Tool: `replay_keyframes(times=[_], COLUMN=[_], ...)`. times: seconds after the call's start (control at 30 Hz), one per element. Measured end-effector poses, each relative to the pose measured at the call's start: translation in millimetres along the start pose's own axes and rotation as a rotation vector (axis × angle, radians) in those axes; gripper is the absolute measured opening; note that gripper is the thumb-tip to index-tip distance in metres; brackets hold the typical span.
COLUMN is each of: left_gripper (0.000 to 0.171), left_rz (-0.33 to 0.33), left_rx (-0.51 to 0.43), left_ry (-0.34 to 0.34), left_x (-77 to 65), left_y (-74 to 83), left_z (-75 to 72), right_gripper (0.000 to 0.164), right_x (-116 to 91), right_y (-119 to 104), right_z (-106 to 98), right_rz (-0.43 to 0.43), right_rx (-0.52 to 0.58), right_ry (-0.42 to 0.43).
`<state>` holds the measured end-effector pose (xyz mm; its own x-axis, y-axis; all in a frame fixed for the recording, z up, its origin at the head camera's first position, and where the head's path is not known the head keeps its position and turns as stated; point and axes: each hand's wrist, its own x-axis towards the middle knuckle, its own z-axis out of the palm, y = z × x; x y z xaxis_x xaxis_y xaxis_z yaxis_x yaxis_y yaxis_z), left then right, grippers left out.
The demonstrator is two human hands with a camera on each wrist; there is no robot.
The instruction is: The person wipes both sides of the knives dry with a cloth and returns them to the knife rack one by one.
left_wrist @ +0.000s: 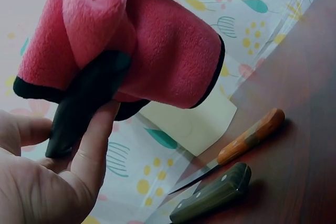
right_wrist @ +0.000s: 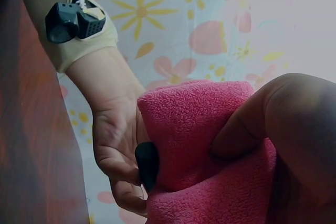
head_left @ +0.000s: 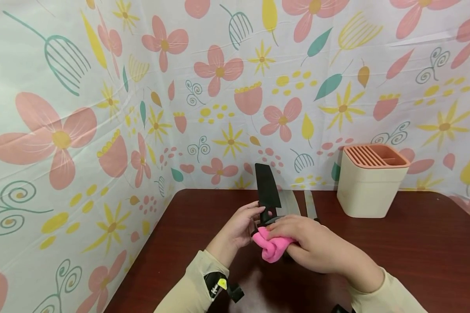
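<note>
A flower-printed curtain (head_left: 219, 108) backs a dark red-brown table (head_left: 395, 269). Above the table is a black knife (head_left: 267, 187), its long axis running away from the person, blade toward the curtain. The left hand (head_left: 239, 228), nearer the blade, pinches the handle between thumb and fingers; the right hand (head_left: 311, 243) clasps a pink cloth (head_left: 272, 248) against the handle's near end, fingers bent over the fabric. An orange-handled knife (left_wrist: 252, 135) and a dark-handled knife (left_wrist: 212, 195) lie on the table; a cream holder (head_left: 368, 193) stands at right rear.
</note>
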<state>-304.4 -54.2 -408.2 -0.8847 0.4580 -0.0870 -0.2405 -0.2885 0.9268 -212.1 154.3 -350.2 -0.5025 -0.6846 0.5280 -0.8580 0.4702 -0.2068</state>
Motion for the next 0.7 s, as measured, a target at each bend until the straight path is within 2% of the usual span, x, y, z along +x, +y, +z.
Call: replay_keyframes(times=[0.2,0.27,0.37,0.47,0.53,0.7], left_gripper=[0.038,0.041,0.043,0.04,0.035,0.029], left_rz=[0.011,0.016,0.019,0.007,-0.002,-0.017], left_rx=[0.002,0.008,0.006,-0.023,-0.041,-0.035], left_ry=[-0.018,-0.034,-0.052,-0.067,-0.08,-0.103], left_x=[-0.5,-1.2,-1.6,-1.8,-1.8,-2.4], left_y=[0.5,0.8,0.5,-0.4,-0.9,-3.2], left_z=[0.2,0.6,1.4,2.1,3.1,5.3], right_gripper=[0.052,0.054,0.054,0.051,0.051,0.051], right_x=[-1.1,-2.5,-4.6,-6.3,-6.6,-6.0], right_y=[0.5,2.6,8.6,16.1,21.0,32.8], right_z=[-2.7,-5.0,-10.8,-19.1,-23.8,-21.8], right_rz=[-0.02,-0.045,-0.062,-0.031,0.014,0.123], right_rx=[0.027,0.076,0.206,0.299,0.325,0.226], right_ry=[-0.016,-0.009,-0.017,-0.003,0.037,0.226])
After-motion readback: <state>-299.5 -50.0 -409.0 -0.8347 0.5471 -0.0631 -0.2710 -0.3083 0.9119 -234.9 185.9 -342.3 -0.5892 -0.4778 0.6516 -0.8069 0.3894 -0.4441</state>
